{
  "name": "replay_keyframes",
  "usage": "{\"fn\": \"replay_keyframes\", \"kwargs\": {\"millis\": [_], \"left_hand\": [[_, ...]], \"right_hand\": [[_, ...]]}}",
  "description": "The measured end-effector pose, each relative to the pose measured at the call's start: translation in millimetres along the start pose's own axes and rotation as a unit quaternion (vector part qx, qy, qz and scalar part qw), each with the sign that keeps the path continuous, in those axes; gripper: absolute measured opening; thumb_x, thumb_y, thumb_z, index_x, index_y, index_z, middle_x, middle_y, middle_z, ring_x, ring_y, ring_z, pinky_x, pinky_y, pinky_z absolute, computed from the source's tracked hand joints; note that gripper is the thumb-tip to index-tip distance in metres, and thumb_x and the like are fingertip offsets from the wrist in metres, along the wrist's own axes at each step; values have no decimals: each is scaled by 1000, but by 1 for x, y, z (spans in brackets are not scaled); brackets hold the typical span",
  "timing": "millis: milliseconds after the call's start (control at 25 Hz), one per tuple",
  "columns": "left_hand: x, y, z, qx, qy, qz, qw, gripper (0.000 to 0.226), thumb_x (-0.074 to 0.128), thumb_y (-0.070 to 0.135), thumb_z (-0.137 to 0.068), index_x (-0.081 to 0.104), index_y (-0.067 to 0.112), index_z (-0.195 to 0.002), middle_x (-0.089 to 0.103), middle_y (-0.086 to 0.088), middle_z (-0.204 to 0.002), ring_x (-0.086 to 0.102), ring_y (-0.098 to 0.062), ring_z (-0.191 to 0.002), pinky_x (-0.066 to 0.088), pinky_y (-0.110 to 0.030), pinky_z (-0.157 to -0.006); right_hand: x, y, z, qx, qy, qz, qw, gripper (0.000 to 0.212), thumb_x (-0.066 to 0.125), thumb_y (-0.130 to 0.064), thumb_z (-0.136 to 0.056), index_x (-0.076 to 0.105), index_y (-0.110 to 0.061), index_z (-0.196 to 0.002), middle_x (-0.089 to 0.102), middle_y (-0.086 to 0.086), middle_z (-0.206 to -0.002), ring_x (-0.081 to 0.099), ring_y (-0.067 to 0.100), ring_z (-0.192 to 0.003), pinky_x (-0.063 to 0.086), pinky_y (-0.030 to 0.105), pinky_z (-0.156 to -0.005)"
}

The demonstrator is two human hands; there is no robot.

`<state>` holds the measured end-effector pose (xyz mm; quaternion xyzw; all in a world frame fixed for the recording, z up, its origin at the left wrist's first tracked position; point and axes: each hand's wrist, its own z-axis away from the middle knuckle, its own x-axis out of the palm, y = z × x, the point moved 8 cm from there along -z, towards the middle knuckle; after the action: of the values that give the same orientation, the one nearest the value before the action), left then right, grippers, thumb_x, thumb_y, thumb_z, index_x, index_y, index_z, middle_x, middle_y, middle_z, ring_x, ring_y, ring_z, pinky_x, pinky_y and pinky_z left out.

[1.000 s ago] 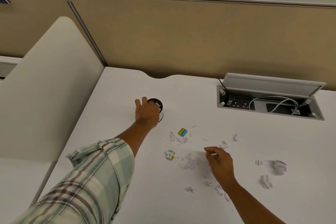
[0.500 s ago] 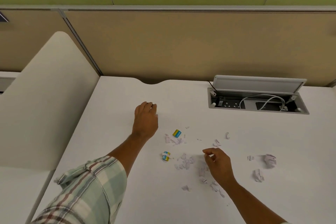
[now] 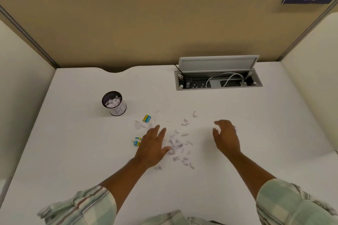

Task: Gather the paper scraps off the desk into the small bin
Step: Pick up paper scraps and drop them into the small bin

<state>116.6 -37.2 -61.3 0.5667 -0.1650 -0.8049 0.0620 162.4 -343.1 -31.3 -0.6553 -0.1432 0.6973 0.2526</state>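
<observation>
A small black mesh bin (image 3: 114,103) with a white label stands at the left of the white desk (image 3: 73,151), white paper inside it. Several torn white paper scraps (image 3: 176,146) lie scattered in the middle. My left hand (image 3: 152,147) rests flat with fingers spread at the left edge of the pile, holding nothing. My right hand (image 3: 226,137) hovers to the right of the pile, fingers curved and apart; a bit of crumpled paper (image 3: 235,129) shows behind it, and whether the hand touches that paper is unclear.
A yellow-blue wrapper (image 3: 146,118) lies near the bin; two more wrappers (image 3: 137,141) lie beside my left hand. An open cable box (image 3: 217,80) with a white cord is set in the desk's back right. Partition walls enclose the back and both sides.
My left hand left the bin and came back down to the pile's left edge. My right hand opened and shifted right. The view swung right, uncovering the bin.
</observation>
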Motion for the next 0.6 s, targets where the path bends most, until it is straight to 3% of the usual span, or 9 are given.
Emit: {"fn": "replay_keyframes", "kwargs": {"millis": [120, 240, 320, 480, 600], "left_hand": [[30, 13, 8, -16, -48, -7, 999, 96, 53, 71, -87, 9, 25, -159, 6, -9, -169, 13, -33, -154, 27, -47, -121], [46, 19, 13, -23, -80, -15, 996, 103, 57, 73, -83, 3, 28, -160, -3, -8, -170, 7, -36, -155, 25, -48, -122], [50, 23, 13, -28, -89, -8, 996, 106, 61, 71, -82, 3, 28, -160, -5, -8, -169, 5, -36, -155, 26, -48, -121], [55, 34, 14, -38, -79, 34, 996, 107, 70, 65, -79, 9, 29, -159, -1, -6, -169, 5, -32, -155, 36, -44, -117], [57, 44, 15, -23, -59, 45, 997, 102, 77, 56, -78, 19, 26, -157, 11, -6, -166, 12, -27, -152, 39, -38, -114]], "right_hand": [[-14, 42, -22, 68, -73, 108, 989, 55, 53, -38, -101, 42, -18, -151, 34, 10, -161, 37, 35, -144, 39, 50, -114], [-6, 68, -23, 74, -188, 150, 968, 70, 47, -53, -100, 25, -19, -158, 24, 11, -165, 28, 37, -149, 33, 53, -117], [4, 71, -14, 57, -237, 142, 959, 78, 49, -59, -97, 25, -18, -158, 31, 11, -161, 31, 37, -146, 33, 53, -117], [18, 61, 12, 38, -235, 163, 958, 93, 64, -66, -85, 27, -20, -156, 32, 10, -155, 36, 37, -139, 45, 52, -107], [32, 51, 36, 19, -220, 181, 958, 77, 73, -49, -86, 39, -23, -149, 38, 9, -146, 44, 32, -130, 53, 47, -98]]}}
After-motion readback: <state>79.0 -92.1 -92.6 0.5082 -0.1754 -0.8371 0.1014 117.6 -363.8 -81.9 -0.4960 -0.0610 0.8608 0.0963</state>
